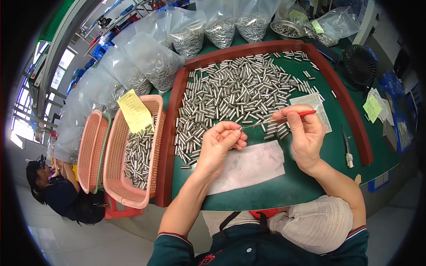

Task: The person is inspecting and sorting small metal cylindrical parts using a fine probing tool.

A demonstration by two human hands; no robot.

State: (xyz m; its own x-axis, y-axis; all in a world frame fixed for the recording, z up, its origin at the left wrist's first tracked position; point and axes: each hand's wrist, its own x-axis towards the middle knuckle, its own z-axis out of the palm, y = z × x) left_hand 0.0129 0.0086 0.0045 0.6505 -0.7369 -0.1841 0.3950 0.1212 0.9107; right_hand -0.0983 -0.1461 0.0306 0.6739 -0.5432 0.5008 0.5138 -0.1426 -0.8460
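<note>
My left hand [222, 145] is closed in a pinch on a small metal cylinder [241, 129], mostly covered by the fingertips. In my right hand [306, 135] is a thin metal pick with a red handle [307, 113], held like a pen. Its slim shaft points left and reaches the cylinder in the left fingers. Both hands are above a stained whitish cloth [253, 166] on the green table. Just beyond them spreads a broad heap of short shiny metal cylinders [235, 91], with a few stacked close to the right hand.
A dark red wooden frame [166, 146] borders the heap. Left stand pink baskets [116, 177], one holding cylinders and a yellow note [134, 111]. Filled plastic bags [186, 37] line the back. Tweezers [346, 144], a printed sheet [317, 106] and a black fan [359, 65] lie right. Another person [66, 190] sits far left.
</note>
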